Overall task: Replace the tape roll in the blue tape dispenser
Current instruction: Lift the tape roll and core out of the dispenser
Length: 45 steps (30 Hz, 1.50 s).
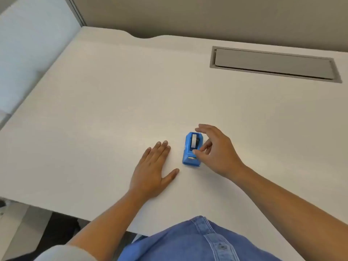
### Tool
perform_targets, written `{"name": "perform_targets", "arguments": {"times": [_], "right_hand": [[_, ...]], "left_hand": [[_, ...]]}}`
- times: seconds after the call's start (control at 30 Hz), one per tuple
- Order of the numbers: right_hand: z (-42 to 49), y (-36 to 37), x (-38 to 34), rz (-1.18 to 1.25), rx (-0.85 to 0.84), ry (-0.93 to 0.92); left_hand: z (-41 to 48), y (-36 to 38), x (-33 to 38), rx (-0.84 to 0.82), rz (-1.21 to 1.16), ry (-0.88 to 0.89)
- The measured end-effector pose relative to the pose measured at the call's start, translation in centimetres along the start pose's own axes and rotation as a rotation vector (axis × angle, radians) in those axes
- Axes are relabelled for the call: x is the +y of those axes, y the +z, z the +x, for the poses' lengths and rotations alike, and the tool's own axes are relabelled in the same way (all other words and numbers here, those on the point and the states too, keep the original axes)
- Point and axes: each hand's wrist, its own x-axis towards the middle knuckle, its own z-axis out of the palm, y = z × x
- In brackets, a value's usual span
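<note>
A small blue tape dispenser [188,150] stands on the white desk [113,102], its cutter end toward me. A pale tape roll [194,141] sits in its top slot. My right hand [216,151] hovers over the dispenser's right side with fingers spread; the thumb tip touches near the cutter end and the index finger arches over the far end. My left hand [152,172] lies flat on the desk, palm down, a little left of the dispenser and apart from it.
A grey cable-tray flap [273,64] is set into the desk at the back right. A partition wall runs along the back and a pale panel [28,53] along the left. The desk's front edge is close to my body.
</note>
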Motion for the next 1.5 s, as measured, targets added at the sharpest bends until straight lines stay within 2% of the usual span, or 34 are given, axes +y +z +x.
{"name": "perform_targets", "arguments": {"times": [0.13,0.23,0.33,0.5,0.7,0.8,1.5], "right_hand": [[0.8,-0.1,-0.3,-0.053,-0.072,0.078],[1.2,-0.2,-0.4,-0.090,-0.057,0.131],[1.6,-0.4,-0.8,-0.155,-0.075,0.120],[2.3,-0.4,-1.3,-0.266,-0.114,0.069],[2.6,-0.1,-1.3,-0.278,-0.090,0.023],[2.7,-0.3,-1.2,-0.281,-0.083,-0.015],[4.2,-1.0,-3.2,-0.513,-0.214,-0.036]], "left_hand": [[0.1,0.0,-0.1,-0.009,0.033,0.006],[0.1,-0.1,0.0,-0.015,0.032,0.012],[0.4,-0.4,0.1,-0.021,0.002,0.005],[2.2,-1.8,2.0,-0.001,-0.287,-0.050],[5.8,-3.0,4.1,-0.124,-0.554,-0.014],[6.6,-2.9,4.3,-0.179,-0.614,-0.016],[6.7,-2.6,4.3,-0.175,-0.571,-0.046]]}}
